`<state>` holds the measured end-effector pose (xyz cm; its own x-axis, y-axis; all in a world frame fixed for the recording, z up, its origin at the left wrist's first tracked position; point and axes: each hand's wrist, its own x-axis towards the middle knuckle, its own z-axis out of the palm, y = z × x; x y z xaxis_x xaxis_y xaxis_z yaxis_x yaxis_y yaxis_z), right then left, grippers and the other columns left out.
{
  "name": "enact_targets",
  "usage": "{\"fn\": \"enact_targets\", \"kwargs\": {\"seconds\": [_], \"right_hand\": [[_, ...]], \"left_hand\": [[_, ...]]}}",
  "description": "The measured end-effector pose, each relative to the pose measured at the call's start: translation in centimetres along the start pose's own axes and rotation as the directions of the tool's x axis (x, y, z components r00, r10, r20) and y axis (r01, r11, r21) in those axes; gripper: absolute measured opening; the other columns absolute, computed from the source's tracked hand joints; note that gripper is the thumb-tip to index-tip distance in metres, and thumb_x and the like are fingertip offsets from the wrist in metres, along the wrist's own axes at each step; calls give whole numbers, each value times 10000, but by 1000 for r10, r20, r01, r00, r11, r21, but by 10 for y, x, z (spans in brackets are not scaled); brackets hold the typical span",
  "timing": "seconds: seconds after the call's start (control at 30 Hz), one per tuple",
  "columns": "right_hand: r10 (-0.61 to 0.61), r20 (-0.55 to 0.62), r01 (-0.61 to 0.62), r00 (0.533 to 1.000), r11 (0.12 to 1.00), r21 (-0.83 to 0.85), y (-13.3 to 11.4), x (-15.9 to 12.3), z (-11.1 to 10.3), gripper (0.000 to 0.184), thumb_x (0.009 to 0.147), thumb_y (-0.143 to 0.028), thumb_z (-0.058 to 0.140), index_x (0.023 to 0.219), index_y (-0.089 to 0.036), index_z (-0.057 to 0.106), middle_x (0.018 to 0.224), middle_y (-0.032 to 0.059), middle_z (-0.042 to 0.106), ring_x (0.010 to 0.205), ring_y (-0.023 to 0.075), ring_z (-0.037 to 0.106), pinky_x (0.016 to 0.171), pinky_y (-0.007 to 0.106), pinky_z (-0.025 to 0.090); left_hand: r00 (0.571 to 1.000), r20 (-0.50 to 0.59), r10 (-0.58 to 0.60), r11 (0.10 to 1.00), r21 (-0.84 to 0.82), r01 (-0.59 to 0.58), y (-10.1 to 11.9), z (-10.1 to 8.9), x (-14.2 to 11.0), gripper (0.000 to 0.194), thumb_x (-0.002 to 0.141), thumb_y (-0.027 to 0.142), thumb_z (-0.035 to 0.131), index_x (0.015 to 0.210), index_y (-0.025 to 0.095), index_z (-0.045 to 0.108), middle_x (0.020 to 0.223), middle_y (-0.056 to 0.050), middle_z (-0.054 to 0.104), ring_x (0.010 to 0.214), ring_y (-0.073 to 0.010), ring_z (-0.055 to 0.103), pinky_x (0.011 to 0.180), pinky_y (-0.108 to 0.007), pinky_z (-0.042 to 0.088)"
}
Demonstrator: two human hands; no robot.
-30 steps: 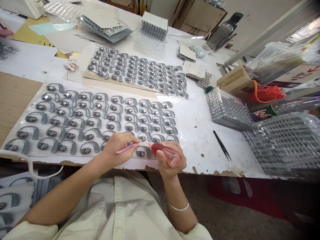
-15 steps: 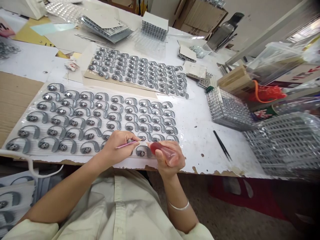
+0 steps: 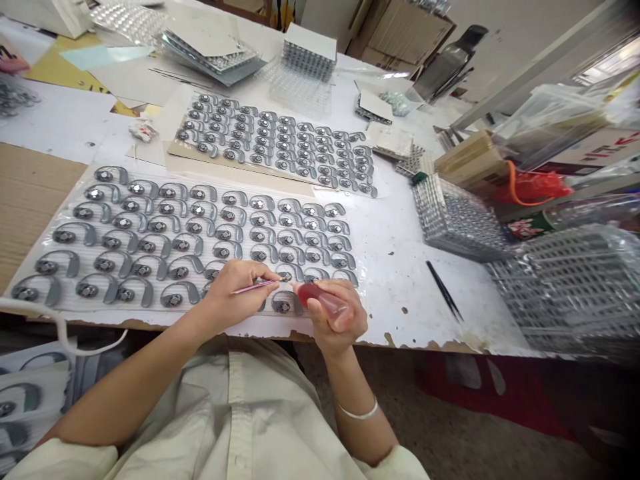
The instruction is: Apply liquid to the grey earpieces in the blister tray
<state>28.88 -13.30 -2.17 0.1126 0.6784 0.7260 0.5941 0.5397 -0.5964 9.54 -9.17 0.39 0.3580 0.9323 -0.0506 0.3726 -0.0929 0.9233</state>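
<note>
My left hand (image 3: pixel 235 297) is closed on a thin pink stick-like tool (image 3: pixel 250 288), its tip pointing right. Wrapped round a red, translucent squeeze bottle (image 3: pixel 326 304) is my right hand (image 3: pixel 350 325); the bottle is tilted, its nozzle toward the tool's tip. Tip and nozzle nearly meet above the front rows of grey ear-hook parts (image 3: pixel 182 294), each with a round metallic end. Rows of these parts lie on a white ribbed sheet (image 3: pixel 165 313). My left hand hides some of them. What lies right at the tool's tip is too small to make out.
A second board of similar parts (image 3: pixel 280 143) lies behind. Black tweezers (image 3: pixel 444 291) rest to the right. Stacked clear trays (image 3: pixel 457 217) and a plastic-wrapped stack (image 3: pixel 570 287) line the right side, near a cardboard box (image 3: pixel 470 160). The table's worn front edge (image 3: pixel 430 347) is close to my body.
My right hand and the red squeeze bottle have shifted slightly left, closer to the tool's tip. My left hand is almost unmoved.
</note>
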Motion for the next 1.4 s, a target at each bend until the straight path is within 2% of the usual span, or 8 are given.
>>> {"fn": "enact_targets", "kwargs": {"seconds": [0.27,0.43,0.67,0.87,1.1,1.23,1.37,1.4], "right_hand": [[50,-139,-34,989,993,117,1,1,0,186,748,-239,677,915,-181,617,794,34,651,740,182,614,653,378,529],[346,-365,-210,864,908,364,10,11,-5,201,817,-363,581,743,-176,578,721,11,607,624,150,602,518,311,501],[656,-216,-401,724,654,641,40,44,-52,362,739,-502,643,722,-219,418,584,-88,584,456,129,601,447,267,495],[793,-28,-532,609,434,727,68,38,-87,395,672,-472,713,688,-216,413,558,-110,570,540,150,647,562,352,562],[676,152,-613,721,521,593,69,26,-87,393,659,-525,732,678,-172,562,679,-1,654,829,217,696,665,357,596],[678,207,-656,705,513,554,71,32,-86,388,645,-514,750,661,-151,614,708,50,665,833,220,693,594,300,596],[737,177,-683,652,470,559,66,40,-93,375,514,-459,838,594,-170,612,665,68,692,616,215,687,507,313,585],[715,170,-658,679,489,573,64,42,-94,344,514,-431,842,580,-178,619,631,69,689,584,219,682,485,311,577]], "left_hand": [[1000,-7,-28,999,15,28,-1,1,0,147,796,279,617,839,212,741,796,0,724,702,-152,645,600,-217,440],[1000,-1,6,998,56,-6,0,2,-2,193,808,300,591,875,200,741,755,-15,718,582,-134,595,523,-216,396],[989,-3,145,981,127,-144,2,-5,-12,178,808,265,587,875,188,732,740,-25,714,567,-124,589,530,-209,407],[971,-182,157,986,88,-143,8,-30,-27,194,805,332,617,872,191,732,519,14,601,416,-94,459,418,-195,346],[904,-428,4,999,51,20,8,-71,-36,247,732,369,701,880,175,739,497,19,574,401,-83,429,383,-182,328],[897,-440,-44,999,-19,39,6,-81,-34,250,725,376,709,868,173,732,506,21,589,392,-79,438,397,-181,359],[904,-424,57,996,-36,-80,6,-79,-34,208,777,330,642,869,161,720,573,-7,649,414,-100,497,388,-191,376],[901,-426,78,995,-19,-96,7,-77,-34,197,782,323,632,857,166,723,597,-16,665,448,-113,532,407,-198,401]]}}
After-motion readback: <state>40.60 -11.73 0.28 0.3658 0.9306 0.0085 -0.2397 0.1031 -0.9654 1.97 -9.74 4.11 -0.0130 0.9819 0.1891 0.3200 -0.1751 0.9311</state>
